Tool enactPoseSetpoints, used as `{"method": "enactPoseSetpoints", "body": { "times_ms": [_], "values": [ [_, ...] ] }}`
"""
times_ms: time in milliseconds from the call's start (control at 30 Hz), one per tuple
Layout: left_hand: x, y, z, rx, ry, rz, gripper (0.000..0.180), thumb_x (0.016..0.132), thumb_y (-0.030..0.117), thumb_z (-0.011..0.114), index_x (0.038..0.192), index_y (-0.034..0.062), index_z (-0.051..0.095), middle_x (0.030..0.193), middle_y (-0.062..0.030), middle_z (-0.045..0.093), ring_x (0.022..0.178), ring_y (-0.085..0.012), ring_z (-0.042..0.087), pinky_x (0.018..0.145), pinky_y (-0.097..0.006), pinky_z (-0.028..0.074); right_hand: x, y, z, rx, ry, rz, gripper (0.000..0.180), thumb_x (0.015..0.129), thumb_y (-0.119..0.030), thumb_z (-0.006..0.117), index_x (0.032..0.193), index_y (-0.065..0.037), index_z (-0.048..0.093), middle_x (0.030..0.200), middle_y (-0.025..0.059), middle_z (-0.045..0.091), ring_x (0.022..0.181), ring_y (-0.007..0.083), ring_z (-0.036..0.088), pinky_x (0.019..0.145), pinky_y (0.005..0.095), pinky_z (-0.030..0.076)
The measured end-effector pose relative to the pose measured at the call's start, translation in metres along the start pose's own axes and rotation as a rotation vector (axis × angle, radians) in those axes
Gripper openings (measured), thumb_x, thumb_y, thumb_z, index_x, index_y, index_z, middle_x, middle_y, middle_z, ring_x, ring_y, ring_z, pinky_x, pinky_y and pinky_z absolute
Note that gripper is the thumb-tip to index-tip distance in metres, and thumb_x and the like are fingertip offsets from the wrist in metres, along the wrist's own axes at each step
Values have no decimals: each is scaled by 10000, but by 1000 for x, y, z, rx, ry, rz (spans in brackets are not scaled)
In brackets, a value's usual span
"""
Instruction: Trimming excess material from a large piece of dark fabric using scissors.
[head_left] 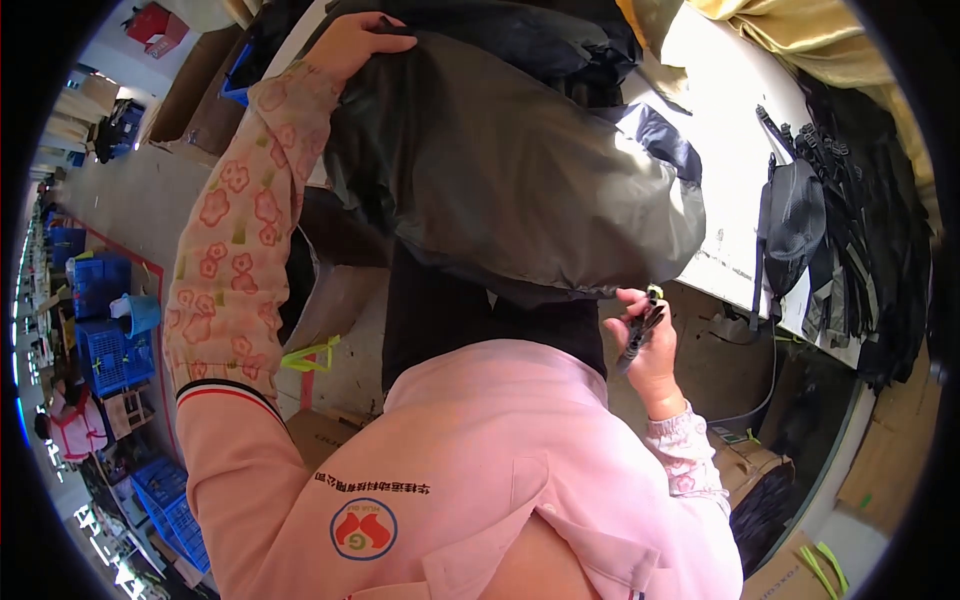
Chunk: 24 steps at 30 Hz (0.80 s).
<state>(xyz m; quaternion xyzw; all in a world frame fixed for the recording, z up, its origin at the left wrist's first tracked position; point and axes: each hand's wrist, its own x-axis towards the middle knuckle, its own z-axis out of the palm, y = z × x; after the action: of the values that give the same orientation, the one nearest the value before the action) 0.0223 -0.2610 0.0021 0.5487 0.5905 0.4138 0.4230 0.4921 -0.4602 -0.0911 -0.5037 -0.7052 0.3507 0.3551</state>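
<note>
A large piece of dark olive-grey fabric (520, 170), smooth and slightly shiny, hangs over the near side of a white table and in front of my body. At its far left corner my left hand (355, 45) pinches the edge between thumb and fingers. My right hand (648, 350) is at the fabric's lower right edge, closed around a small dark hand tool (642, 330) with a yellow-green end. Its exact kind is too small to tell. Whether those fingertips also grip the fabric's hem, I cannot tell.
On the white table (735, 220), black straps with buckles (825, 170) and a black mesh pouch (795, 205) lie at the right. Gold cloth (800, 30) hangs at the far right. Blue crates (115, 355) stand along the left floor. A cardboard box (205, 100) is beyond my left arm.
</note>
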Motion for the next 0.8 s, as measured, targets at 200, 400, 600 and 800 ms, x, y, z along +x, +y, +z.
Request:
{"method": "enactPoseSetpoints", "body": {
  "times_ms": [200,400,600,800],
  "values": [
    [0,-5,2,17,58,51,284,740,174,800,963,47,680,849,1,641,832,-101,588,763,-264,465,24,-1,25,-99,65,-93,341,715,9,765,924,-55,503,978,85,665,782,274,523,727,355,448],
    [-30,4,27,534,481,463,269,761,198,769,960,53,660,930,-88,652,907,-258,606,823,-329,467,46,-15,16,220,-33,61,220,804,44,667,889,-32,480,783,33,587,660,88,525,607,239,443],
    [-154,11,101,458,153,796,286,725,167,774,967,96,639,1056,-103,606,1037,-299,555,891,-393,435,60,-37,-5,403,-36,236,192,788,22,664,890,-38,513,792,5,579,698,70,513,656,222,438],
    [-186,20,201,360,-46,822,343,697,188,792,997,109,647,1104,-91,585,1033,-307,548,864,-424,429,69,-65,-2,586,-164,345,177,784,8,662,887,-41,526,786,14,570,687,76,503,637,226,427]
  ]
}}
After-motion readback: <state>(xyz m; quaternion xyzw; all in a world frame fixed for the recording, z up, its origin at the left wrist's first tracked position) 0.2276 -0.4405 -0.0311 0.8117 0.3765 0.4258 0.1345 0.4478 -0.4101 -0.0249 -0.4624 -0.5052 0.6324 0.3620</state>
